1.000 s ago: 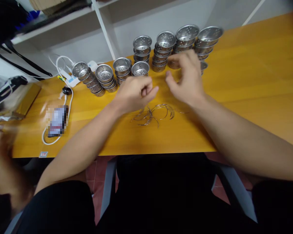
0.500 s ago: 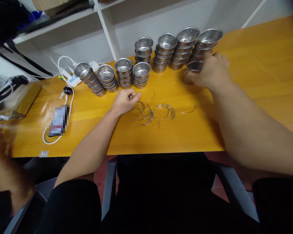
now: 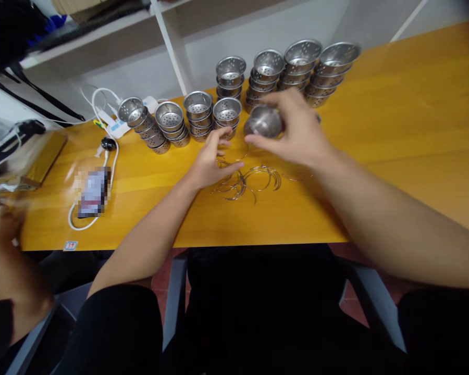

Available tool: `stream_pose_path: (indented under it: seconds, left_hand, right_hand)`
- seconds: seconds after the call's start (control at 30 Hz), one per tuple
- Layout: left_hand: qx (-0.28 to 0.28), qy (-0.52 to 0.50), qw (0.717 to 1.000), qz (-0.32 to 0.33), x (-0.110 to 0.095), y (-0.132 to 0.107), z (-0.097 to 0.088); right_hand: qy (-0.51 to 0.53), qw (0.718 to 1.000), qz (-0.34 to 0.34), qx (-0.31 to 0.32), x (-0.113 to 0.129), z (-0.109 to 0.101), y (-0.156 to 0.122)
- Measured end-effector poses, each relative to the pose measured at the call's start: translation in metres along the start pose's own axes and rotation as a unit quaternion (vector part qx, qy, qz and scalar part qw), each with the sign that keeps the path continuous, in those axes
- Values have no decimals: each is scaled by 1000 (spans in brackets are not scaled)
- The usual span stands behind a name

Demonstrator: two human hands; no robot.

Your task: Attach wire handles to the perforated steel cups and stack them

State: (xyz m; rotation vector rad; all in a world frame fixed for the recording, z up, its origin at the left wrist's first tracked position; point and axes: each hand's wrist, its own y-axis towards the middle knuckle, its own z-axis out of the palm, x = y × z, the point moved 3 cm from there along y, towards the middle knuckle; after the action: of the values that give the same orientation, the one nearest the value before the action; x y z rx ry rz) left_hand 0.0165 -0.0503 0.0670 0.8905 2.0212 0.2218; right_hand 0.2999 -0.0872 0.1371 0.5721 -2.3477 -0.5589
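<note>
My right hand (image 3: 299,130) grips one small perforated metal cup (image 3: 264,121) and holds it above the yellow table (image 3: 394,135), just in front of the stacked cups. My left hand (image 3: 212,159) rests by a loose pile of curved wire handles (image 3: 246,180), its fingers pinched on a thin wire (image 3: 234,156) I can barely make out. Several stacks of the same cups stand behind: a low row (image 3: 197,112) to the left and a taller row (image 3: 297,65) to the right.
A white power strip with cables (image 3: 109,122) and a phone (image 3: 91,191) lie at the table's left. A gold box (image 3: 42,156) sits at the far left edge. Another person's blurred hand (image 3: 2,229) is at the left. White shelving (image 3: 172,47) stands behind the table.
My right hand has come back from the right-hand stacks carrying one cup toward the middle. My left hand has lifted slightly from the wire pile with its fingers pinched.
</note>
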Motion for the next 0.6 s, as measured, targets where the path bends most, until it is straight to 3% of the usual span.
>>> stream_pose_path:
  seconds: [0.1, 0.2, 0.33, 0.47, 0.6]
  left_hand:
    - [24, 22, 998, 53, 5, 0, 7]
    - [16, 27, 997, 66, 12, 2, 5]
    - [-26, 40, 999, 1, 29, 4, -2]
    - [-69, 11, 994, -78, 44, 6, -7]
    - [-80, -12, 992, -94, 46, 8, -8]
  right_hand:
    - [39, 997, -22, 55, 28, 30, -6]
    - [78, 993, -40, 77, 31, 46, -10]
    - [112, 989, -16, 97, 7, 42, -7]
    - [17, 983, -16, 182, -20, 37, 1]
    - [-71, 960, 0, 270, -29, 38, 8]
